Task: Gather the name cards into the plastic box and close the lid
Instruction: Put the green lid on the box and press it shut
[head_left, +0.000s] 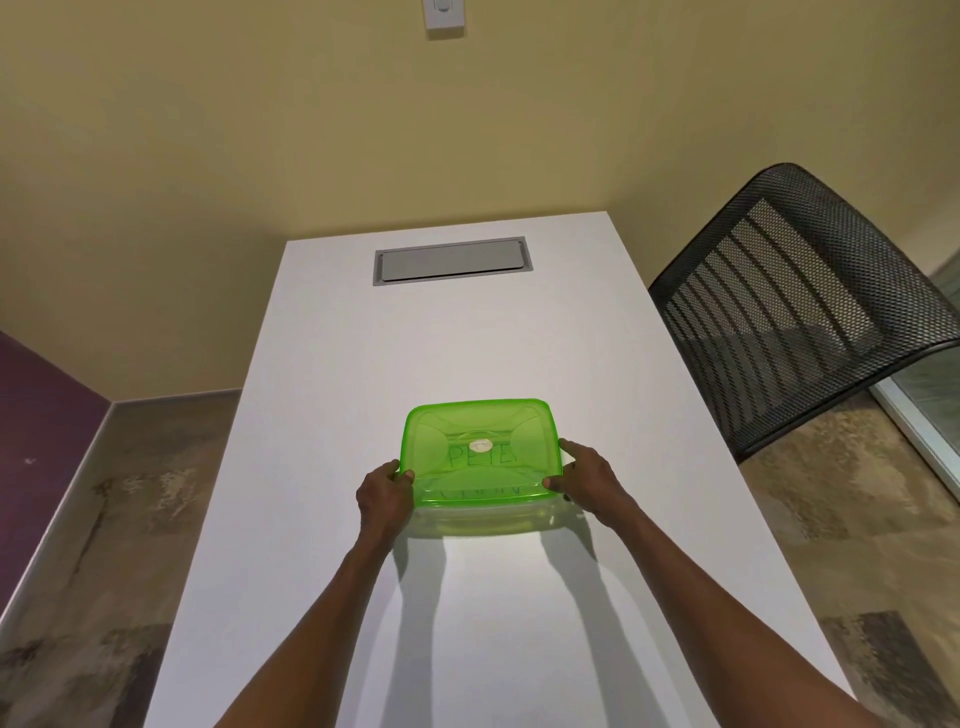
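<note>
One plastic box (483, 512) sits on the surface (467, 338) under one green lid (480, 449). Two hands, left (384, 499) and right (584, 475), pinch the lid's side edges. One card (480, 457) shows clearly through it.

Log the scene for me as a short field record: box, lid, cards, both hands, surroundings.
box: clear plastic box on the white table, near the person
lid: green lid lying on top of the box; whether it is fully snapped down cannot be told
cards: name cards seen through the lid, lettering partly readable; none loose on the table
left hand: grips the lid's left edge, thumb on top
right hand: grips the lid's right edge, thumb on top
surroundings: grey hatch set in the table's far end; black mesh chair to the right
</note>
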